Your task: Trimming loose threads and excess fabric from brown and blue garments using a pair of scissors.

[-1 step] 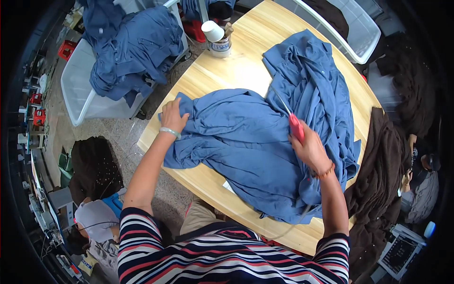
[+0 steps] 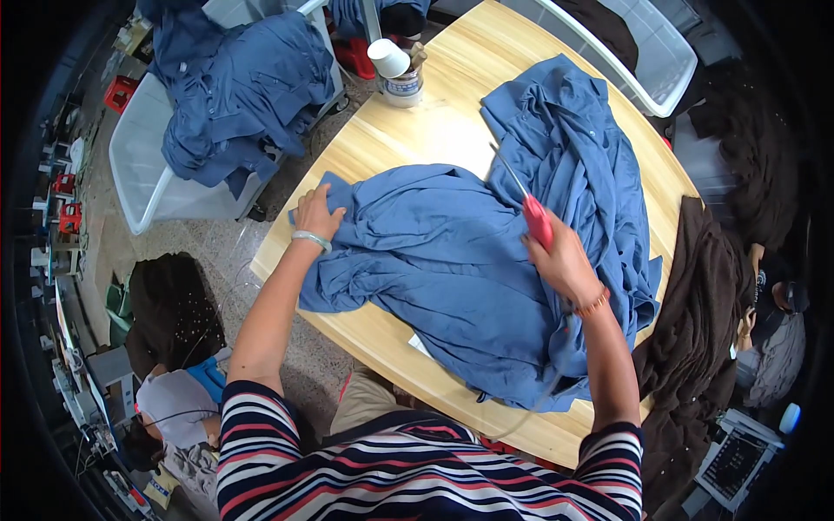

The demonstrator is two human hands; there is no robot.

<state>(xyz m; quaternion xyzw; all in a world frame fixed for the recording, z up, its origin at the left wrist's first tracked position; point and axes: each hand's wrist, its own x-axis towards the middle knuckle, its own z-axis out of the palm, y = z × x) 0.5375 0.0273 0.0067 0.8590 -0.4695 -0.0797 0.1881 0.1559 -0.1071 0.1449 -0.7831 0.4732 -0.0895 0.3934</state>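
Observation:
A blue garment [image 2: 434, 252] lies crumpled across the wooden table [image 2: 452, 52], its buttoned part bunched at the right. My left hand [image 2: 316, 213] rests with spread fingers on the cloth's left end, near the table edge. In my right hand [image 2: 566, 260] is a red-handled tool with a thin metal shaft, seemingly a soldering iron [image 2: 537, 219]. Its tip points up and left, over the gap between two folds; whether it touches cloth I cannot tell. A grey cord runs from below my right wrist toward the table's near edge.
A white cup [image 2: 388, 58] sits on a jar [image 2: 403, 87] at the table's far left. Blue garments fill a white bin [image 2: 139, 187] on the left. Dark brown cloth [image 2: 695, 304] hangs at the right edge. Other people [image 2: 178, 399] are at both sides.
My right hand has shifted slightly left and up with the soldering iron, whose tip has risen a little. The left hand and the garment stay about the same.

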